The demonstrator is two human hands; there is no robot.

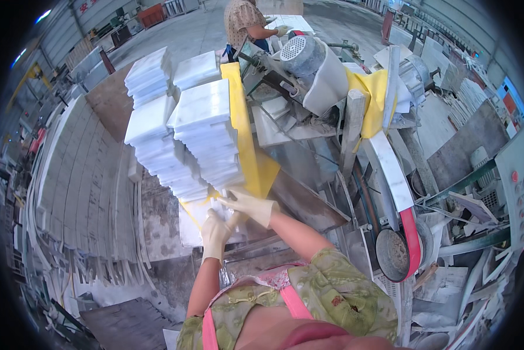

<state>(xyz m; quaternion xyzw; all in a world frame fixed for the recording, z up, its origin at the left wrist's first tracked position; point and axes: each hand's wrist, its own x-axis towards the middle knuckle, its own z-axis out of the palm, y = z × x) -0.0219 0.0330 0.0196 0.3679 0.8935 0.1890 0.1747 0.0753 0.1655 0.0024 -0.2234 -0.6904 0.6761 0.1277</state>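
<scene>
One white slab [190,231] lies at the near foot of four stacks of white slabs [202,105], arranged two by two. Two gloved hands meet over its right part, the left hand [216,233] nearer its front edge, the right hand [249,206] close against the stacks; I cannot tell what either grip holds. One yellow sheet [237,105] borders the stacks' right side; leftward, a brown strip [159,213] separates them from grey slats [81,192].
</scene>
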